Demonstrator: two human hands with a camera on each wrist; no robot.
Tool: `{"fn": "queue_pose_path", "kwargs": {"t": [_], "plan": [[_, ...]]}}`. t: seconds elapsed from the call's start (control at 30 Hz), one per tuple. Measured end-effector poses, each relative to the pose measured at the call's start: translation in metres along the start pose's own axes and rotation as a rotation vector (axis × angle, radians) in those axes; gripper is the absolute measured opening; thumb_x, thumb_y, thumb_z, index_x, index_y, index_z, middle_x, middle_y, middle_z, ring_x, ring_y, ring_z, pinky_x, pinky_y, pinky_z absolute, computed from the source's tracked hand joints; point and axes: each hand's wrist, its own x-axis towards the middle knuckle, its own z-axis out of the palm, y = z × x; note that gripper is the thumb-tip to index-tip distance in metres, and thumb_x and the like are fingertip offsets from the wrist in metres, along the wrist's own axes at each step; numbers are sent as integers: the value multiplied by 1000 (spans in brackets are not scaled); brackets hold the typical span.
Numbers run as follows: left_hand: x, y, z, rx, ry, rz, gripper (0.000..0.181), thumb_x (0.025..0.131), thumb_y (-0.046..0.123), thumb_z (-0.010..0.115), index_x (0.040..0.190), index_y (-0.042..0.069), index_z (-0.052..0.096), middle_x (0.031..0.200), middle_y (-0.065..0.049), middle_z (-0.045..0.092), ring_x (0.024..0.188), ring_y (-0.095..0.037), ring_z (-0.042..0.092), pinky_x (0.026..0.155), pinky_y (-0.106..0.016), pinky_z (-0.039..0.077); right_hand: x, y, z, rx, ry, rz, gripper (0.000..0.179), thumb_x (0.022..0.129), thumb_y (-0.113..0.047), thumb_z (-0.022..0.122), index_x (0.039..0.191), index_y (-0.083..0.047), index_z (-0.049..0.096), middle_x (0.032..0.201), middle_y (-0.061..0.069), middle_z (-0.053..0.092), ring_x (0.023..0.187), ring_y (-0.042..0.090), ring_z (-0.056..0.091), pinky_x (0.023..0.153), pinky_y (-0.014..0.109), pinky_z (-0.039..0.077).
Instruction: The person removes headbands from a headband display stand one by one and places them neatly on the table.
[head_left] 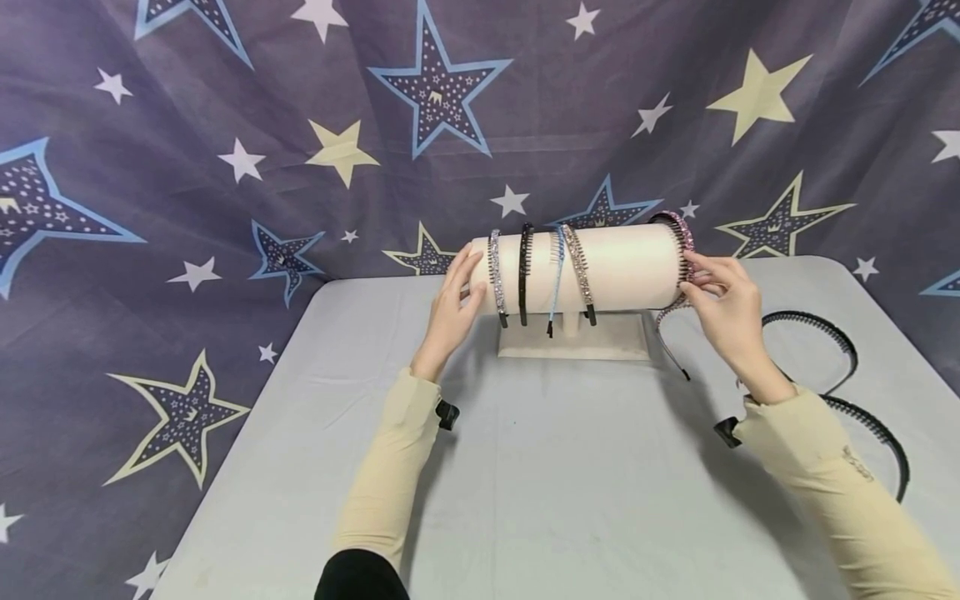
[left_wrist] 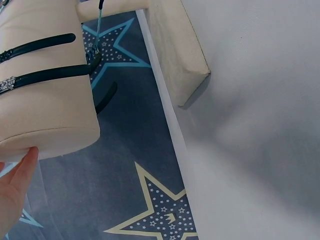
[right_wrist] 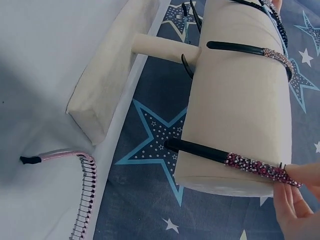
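A cream cylindrical headband stand [head_left: 630, 265] holds several headbands across its roll. My right hand [head_left: 723, 304] pinches a pink-and-black beaded headband [right_wrist: 257, 167] at the roll's right end. That headband arches over the roll, and its black tip shows in the right wrist view. My left hand [head_left: 450, 312] rests against the roll's left end, fingers extended, beside a silvery sparkly headband [head_left: 496, 271]. Farther along sit a black headband [head_left: 524, 275], a thin blue headband [head_left: 558, 279] and a gold sparkly headband [head_left: 579, 265].
On the grey-covered table [head_left: 525, 483], a pink toothed headband [right_wrist: 89, 185] lies right of the stand's flat base [head_left: 573, 342]. Two black toothed headbands, an upper one [head_left: 825, 325] and a lower one [head_left: 885, 433], lie near my right forearm. A star-patterned cloth [head_left: 285, 100] hangs behind.
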Motion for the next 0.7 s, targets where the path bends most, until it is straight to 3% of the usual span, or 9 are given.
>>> {"fn": "queue_pose_path", "kwargs": {"t": [0.3,0.5,0.7], "plan": [[0,0,0,-9,0,5,43,91,18,46,133,14,40,144,5,24,121,-18,39,89,-29,46,-1,-2,-5,-39,34,53,37,75,8,62,110,-2,62,95,-2,53,73,-7,51,70,4,45],[1,-1,0,-14,6,5,43,90,17,47,133,14,40,144,4,25,120,-17,40,89,-29,46,0,1,-6,-47,29,75,37,75,7,63,111,-2,61,96,2,53,72,-9,51,69,4,46],[0,-1,0,-5,1,2,43,91,18,47,133,14,40,144,3,25,121,-18,40,89,-29,46,0,1,-8,-64,63,86,36,75,6,63,110,-4,63,92,-9,53,71,-10,51,70,5,46]]}}
